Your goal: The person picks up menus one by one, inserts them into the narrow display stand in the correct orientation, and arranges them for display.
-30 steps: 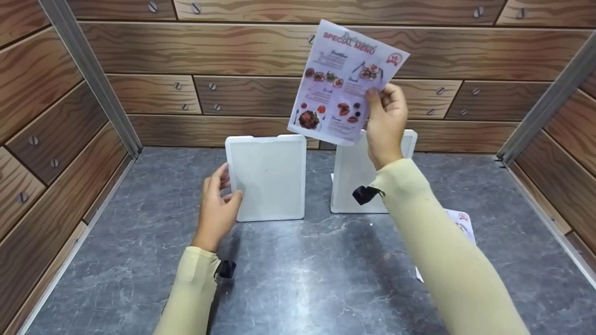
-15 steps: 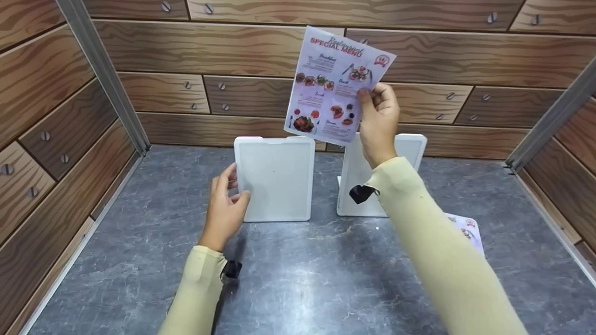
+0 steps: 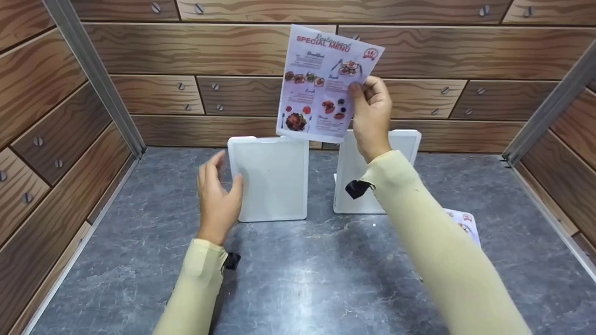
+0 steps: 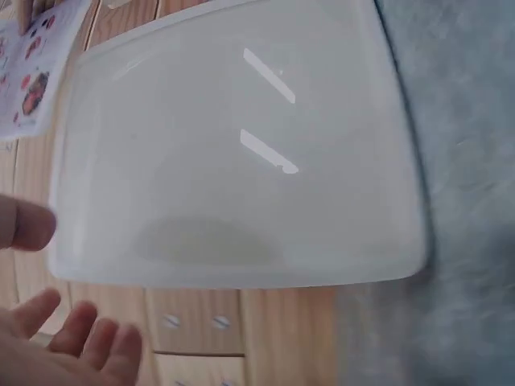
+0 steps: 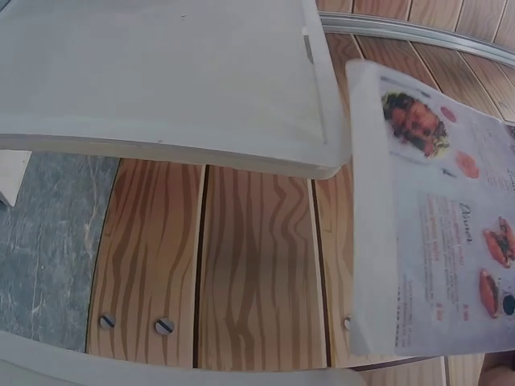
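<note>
My right hand [image 3: 374, 116] pinches a printed menu sheet [image 3: 321, 88] by its right edge, thumb in front, and holds it up above the two white stands. "Special Menu" and food pictures face me. Beside the left edge of the left white menu stand [image 3: 270, 181] is my left hand [image 3: 215, 200], fingers spread, with nothing in its grasp. That stand's blank panel [image 4: 241, 145] fills the left wrist view, the fingers [image 4: 76, 326] just off its edge. Behind my right forearm, partly covered, stands the second white menu stand [image 3: 363, 177]. The menu's lower part [image 5: 438, 233] shows in the right wrist view.
Another printed menu [image 3: 465, 223] lies on the grey marbled table [image 3: 288, 284], mostly hidden under my right forearm. Wood-patterned panels [image 3: 233, 51] close off the back and both sides, with metal posts [image 3: 98, 79] at the corners.
The menu in my right hand has shifted left and turned a little more upright. My left hand's fingers have lifted and straightened away from the left stand's edge.
</note>
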Demonstrator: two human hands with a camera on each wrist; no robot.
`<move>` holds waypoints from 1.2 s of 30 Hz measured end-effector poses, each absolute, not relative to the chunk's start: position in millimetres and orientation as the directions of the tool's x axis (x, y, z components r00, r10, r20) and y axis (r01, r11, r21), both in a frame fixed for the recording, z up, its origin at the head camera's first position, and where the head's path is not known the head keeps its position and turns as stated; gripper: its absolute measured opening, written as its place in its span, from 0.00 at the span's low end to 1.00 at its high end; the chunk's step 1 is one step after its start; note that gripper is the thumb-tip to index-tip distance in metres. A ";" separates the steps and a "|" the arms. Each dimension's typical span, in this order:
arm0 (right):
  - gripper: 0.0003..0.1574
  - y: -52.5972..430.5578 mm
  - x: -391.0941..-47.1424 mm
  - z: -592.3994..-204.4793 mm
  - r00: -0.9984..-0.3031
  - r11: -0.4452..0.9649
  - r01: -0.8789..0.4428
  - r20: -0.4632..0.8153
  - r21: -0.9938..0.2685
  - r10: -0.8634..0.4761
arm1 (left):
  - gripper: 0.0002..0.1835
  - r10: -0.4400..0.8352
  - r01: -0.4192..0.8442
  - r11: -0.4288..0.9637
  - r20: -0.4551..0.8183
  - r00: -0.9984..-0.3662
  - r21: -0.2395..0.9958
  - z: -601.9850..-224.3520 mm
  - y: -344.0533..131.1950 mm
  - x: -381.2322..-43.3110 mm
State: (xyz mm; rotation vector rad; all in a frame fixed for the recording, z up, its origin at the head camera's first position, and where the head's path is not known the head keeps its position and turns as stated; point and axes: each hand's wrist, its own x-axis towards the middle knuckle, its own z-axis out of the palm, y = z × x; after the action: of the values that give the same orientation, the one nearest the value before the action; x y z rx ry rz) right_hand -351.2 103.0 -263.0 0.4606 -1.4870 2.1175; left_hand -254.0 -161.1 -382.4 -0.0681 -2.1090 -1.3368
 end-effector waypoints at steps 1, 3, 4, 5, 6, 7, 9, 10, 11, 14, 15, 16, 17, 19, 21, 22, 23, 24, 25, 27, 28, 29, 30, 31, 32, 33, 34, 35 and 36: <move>0.06 101.3 -348.6 -260.2 -0.812 -0.271 -0.583 0.545 -0.766 0.207 | 0.27 -0.286 0.378 0.505 0.563 -0.775 0.776 -375.7 -159.4 -256.4; 0.06 97.7 -343.2 -254.5 -0.808 -0.270 -0.588 0.553 -0.762 0.203 | 0.26 -0.276 0.397 0.545 0.605 -0.747 0.738 -361.5 -155.2 -261.8; 0.06 95.7 -340.7 -251.9 -0.807 -0.273 -0.591 0.556 -0.759 0.200 | 0.25 -0.264 0.402 0.561 0.617 -0.741 0.723 -354.8 -152.7 -265.2; 0.05 93.8 -338.6 -249.6 -0.805 -0.275 -0.593 0.560 -0.756 0.195 | 0.24 -0.251 0.403 0.577 0.624 -0.740 0.711 -348.4 -149.9 -268.6; 0.05 91.7 -336.7 -247.6 -0.805 -0.281 -0.593 0.562 -0.755 0.190 | 0.24 -0.234 0.405 0.587 0.626 -0.744 0.701 -342.5 -147.1 -271.8; 0.05 89.7 -335.6 -246.4 -0.805 -0.285 -0.593 0.564 -0.753 0.185 | 0.24 -0.217 0.404 0.598 0.626 -0.749 0.692 -337.3 -144.4 -275.4; 0.05 85.7 -334.3 -244.9 -0.805 -0.293 -0.592 0.568 -0.751 0.172 | 0.23 -0.188 0.399 0.619 0.621 -0.761 0.677 -329.2 -139.9 -282.7; 0.05 83.8 -333.9 -244.6 -0.805 -0.297 -0.592 0.569 -0.750 0.167 | 0.22 -0.174 0.398 0.629 0.620 -0.765 0.668 -325.7 -138.0 -286.2; 0.05 82.0 -333.9 -244.4 -0.803 -0.294 -0.594 0.573 -0.749 0.162 | 0.21 -0.162 0.394 0.639 0.617 -0.770 0.660 -322.6 -136.4 -289.4; 0.06 76.6 -333.4 -244.1 -0.800 -0.287 -0.598 0.580 -0.749 0.154 | 0.15 -0.129 0.397 0.659 0.616 -0.777 0.639 -316.1 -134.4 -299.0; 0.06 74.9 -333.2 -243.9 -0.799 -0.283 -0.598 0.581 -0.750 0.151 | 0.13 -0.122 0.396 0.666 0.616 -0.778 0.632 -314.6 -134.7 -301.7; 0.06 73.5 -333.3 -243.9 -0.800 -0.279 -0.598 0.582 -0.752 0.146 | 0.11 -0.118 0.392 0.673 0.615 -0.780 0.627 -313.5 -135.2 -303.7; 0.06 72.2 -333.2 -243.8 -0.800 -0.272 -0.598 0.583 -0.754 0.141 | 0.10 -0.116 0.388 0.679 0.613 -0.782 0.623 -312.6 -136.0 -305.3; 0.06 70.1 -332.7 -243.5 -0.802 -0.259 -0.594 0.584 -0.762 0.125 | 0.09 -0.118 0.380 0.692 0.615 -0.780 0.614 -311.4 -138.0 -308.2; 0.07 68.7 -332.3 -243.2 -0.804 -0.246 -0.592 0.584 -0.768 0.111 | 0.08 -0.121 0.370 0.700 0.612 -0.782 0.611 -310.9 -139.9 -309.7; 0.07 68.3 -332.2 -243.1 -0.802 -0.235 -0.594 0.588 -0.769 0.104 | 0.08 -0.120 0.363 0.706 0.608 -0.785 0.608 -311.0 -140.8 -310.2; 0.07 67.9 -332.0 -243.1 -0.802 -0.229 -0.594 0.589 -0.771 0.100 | 0.08 -0.117 0.358 0.711 0.603 -0.789 0.606 -311.5 -141.5 -311.0; 0.07 67.5 -332.0 -243.1 -0.803 -0.223 -0.594 0.589 -0.773 0.097 | 0.08 -0.114 0.353 0.715 0.599 -0.793 0.603 -312.0 -142.2 -311.7; 0.06 67.1 -331.9 -243.4 -0.804 -0.221 -0.592 0.587 -0.775 0.094 | 0.08 -0.111 0.347 0.719 0.593 -0.797 0.602 -312.5 -142.8 -311.9; 0.06 66.3 -332.2 -244.2 -0.807 -0.216 -0.587 0.583 -0.780 0.090 | 0.09 -0.110 0.334 0.727 0.582 -0.805 0.600 -314.0 -144.0 -312.5; 0.06 66.0 -332.5 -244.7 -0.809 -0.214 -0.585 0.581 -0.782 0.088 | 0.09 -0.111 0.329 0.731 0.579 -0.807 0.598 -314.5 -144.5 -312.9; 0.06 65.6 -332.7 -245.1 -0.812 -0.215 -0.581 0.577 -0.785 0.086 | 0.09 -0.113 0.324 0.733 0.577 -0.809 0.598 -315.0 -145.0 -313.2; 0.06 65.3 -333.1 -245.7 -0.813 -0.213 -0.579 0.576 -0.787 0.084 | 0.09 -0.114 0.322 0.734 0.576 -0.809 0.598 -315.2 -145.4 -313.2; 0.06 65.1 -333.5 -246.2 -0.814 -0.211 -0.578 0.575 -0.788 0.082 | 0.09 -0.115 0.320 0.735 0.575 -0.810 0.598 -315.5 -145.9 -313.5; 0.06 64.9 -333.7 -246.6 -0.814 -0.207 -0.578 0.575 -0.789 0.080 | 0.09 -0.115 0.318 0.736 0.574 -0.810 0.597 -315.7 -146.4 -313.8; 0.07 64.8 -334.2 -247.0 -0.814 -0.206 -0.578 0.575 -0.790 0.078 | 0.09 -0.115 0.317 0.738 0.574 -0.811 0.596 -315.8 -146.8 -314.1; 0.07 64.5 -334.5 -247.3 -0.814 -0.207 -0.577 0.575 -0.790 0.076 | 0.09 -0.114 0.315 0.740 0.572 -0.812 0.595 -315.8 -147.1 -314.4; 0.07 64.2 -334.8 -247.6 -0.814 -0.207 -0.578 0.576 -0.789 0.075 | 0.09 -0.113 0.313 0.740 0.570 -0.814 0.595 -315.9 -147.5 -314.6; 0.07 63.9 -335.3 -247.9 -0.813 -0.208 -0.578 0.577 -0.789 0.073 | 0.09 -0.112 0.311 0.742 0.567 -0.816 0.594 -315.9 -147.8 -314.7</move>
State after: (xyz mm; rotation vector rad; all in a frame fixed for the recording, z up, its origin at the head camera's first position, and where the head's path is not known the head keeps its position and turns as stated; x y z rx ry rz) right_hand -335.3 63.9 -247.9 0.5929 -1.6349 2.0687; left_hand -314.7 -147.8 -315.9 -0.1496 -2.3500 -0.9427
